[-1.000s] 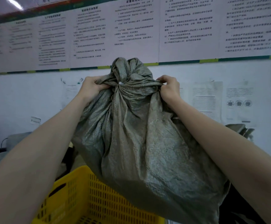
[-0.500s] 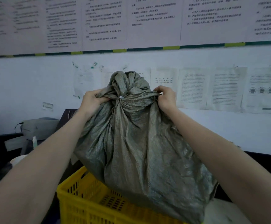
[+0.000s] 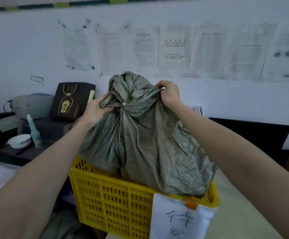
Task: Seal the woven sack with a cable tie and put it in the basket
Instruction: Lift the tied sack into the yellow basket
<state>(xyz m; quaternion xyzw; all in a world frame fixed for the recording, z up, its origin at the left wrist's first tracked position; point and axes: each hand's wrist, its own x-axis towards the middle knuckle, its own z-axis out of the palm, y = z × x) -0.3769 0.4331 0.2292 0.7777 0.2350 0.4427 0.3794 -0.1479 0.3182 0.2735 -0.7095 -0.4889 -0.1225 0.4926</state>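
A grey-green woven sack [image 3: 145, 145] sits with its lower part inside the yellow plastic basket [image 3: 112, 200]. Its neck is bunched and cinched by a white cable tie [image 3: 124, 103], with a tuft of fabric above. My left hand [image 3: 95, 111] grips the sack fabric just left of the tie. On the right side of the neck, my right hand [image 3: 168, 94] pinches a fold of the sack. The bottom of the sack is hidden by the basket wall.
A white paper label [image 3: 176, 219] with handwriting hangs from an orange clip [image 3: 190, 203] on the basket's front. To the left stand a white bowl [image 3: 19, 140], a pale spray bottle [image 3: 33, 131] and a dark gift bag [image 3: 72, 100]. Papers cover the wall behind.
Both hands have lowered the sack from chest height down into the basket. The view has tilted downward with it. The grip of both hands is unchanged.
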